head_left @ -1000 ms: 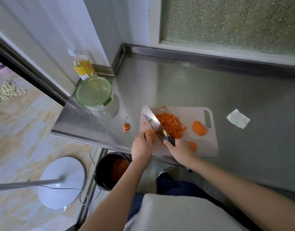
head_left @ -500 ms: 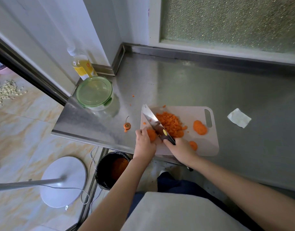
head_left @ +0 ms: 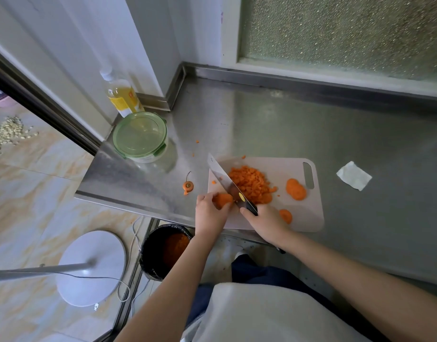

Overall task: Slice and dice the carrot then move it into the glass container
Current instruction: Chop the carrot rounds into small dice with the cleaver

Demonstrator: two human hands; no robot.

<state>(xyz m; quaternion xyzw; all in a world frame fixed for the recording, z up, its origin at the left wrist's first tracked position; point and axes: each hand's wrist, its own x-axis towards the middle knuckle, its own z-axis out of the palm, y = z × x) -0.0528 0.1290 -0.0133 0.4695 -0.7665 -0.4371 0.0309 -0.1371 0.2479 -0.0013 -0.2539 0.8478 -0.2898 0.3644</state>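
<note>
Well, the steel surface [head_left: 286, 124] sits in a corner below a frosted window [head_left: 336, 33], with a cutting board [head_left: 308, 218] at its near edge. On the board, the left hand [head_left: 210, 213] holds a carrot piece [head_left: 223, 199] while the right hand [head_left: 266, 223] grips the knife [head_left: 227, 183], its blade beside the diced carrot [head_left: 249, 183]. Round slices [head_left: 296, 189] lie near the board's handle slot. The glass container [head_left: 140, 137], green lid on, stands at the far left corner by an oil bottle [head_left: 122, 97]. A carrot top [head_left: 187, 185] and a folded paper [head_left: 353, 175] lie on the steel. Below, a black bin [head_left: 150, 257] and a white round base [head_left: 91, 267] stand on the tiled floor [head_left: 27, 193].
</note>
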